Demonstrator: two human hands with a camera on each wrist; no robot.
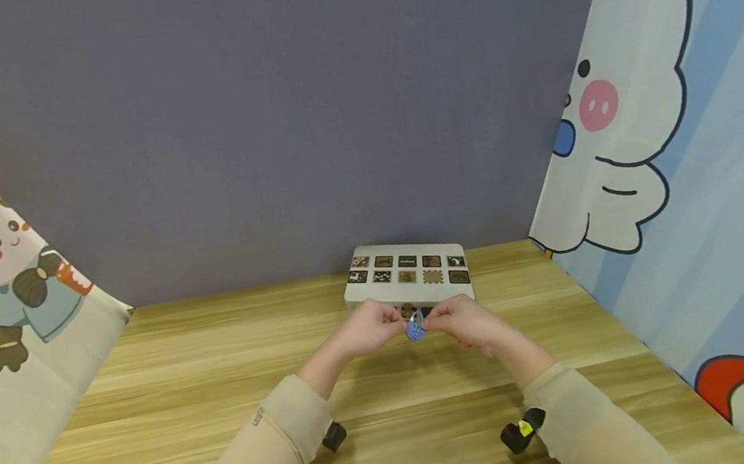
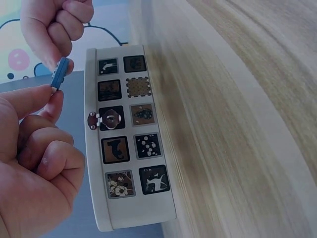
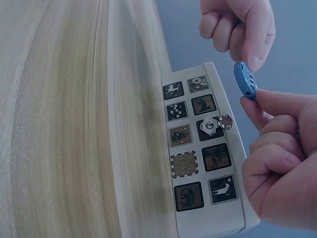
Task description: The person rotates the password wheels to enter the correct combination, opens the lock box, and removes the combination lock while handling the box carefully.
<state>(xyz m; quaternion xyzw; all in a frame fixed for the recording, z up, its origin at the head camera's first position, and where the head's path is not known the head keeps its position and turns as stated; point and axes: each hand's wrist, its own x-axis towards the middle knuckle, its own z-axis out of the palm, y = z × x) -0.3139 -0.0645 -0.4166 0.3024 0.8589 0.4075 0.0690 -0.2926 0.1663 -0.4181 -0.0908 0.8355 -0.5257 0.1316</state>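
A small blue combination padlock [image 1: 414, 329] is held in front of a white box [image 1: 414, 296] by both hands. My left hand [image 1: 372, 326] pinches one side of it between thumb and forefinger, with the other fingers curled in. From the opposite side my right hand [image 1: 462, 321] pinches it the same way. The wrist views show the padlock [image 2: 59, 74] edge-on, apart from the box. On the box front a metal clasp [image 3: 213, 125] with a round plate carries no lock. Dark picture squares cover the lid and front of the box, and its lid is down.
The box stands at the back of a wood-grain table [image 1: 234, 355], near a grey back panel [image 1: 263, 122]. Cartoon-printed sheets hang at the left [image 1: 28, 302] and right [image 1: 688, 226]. Black wrist devices [image 1: 522, 433] are strapped beneath the sleeves.
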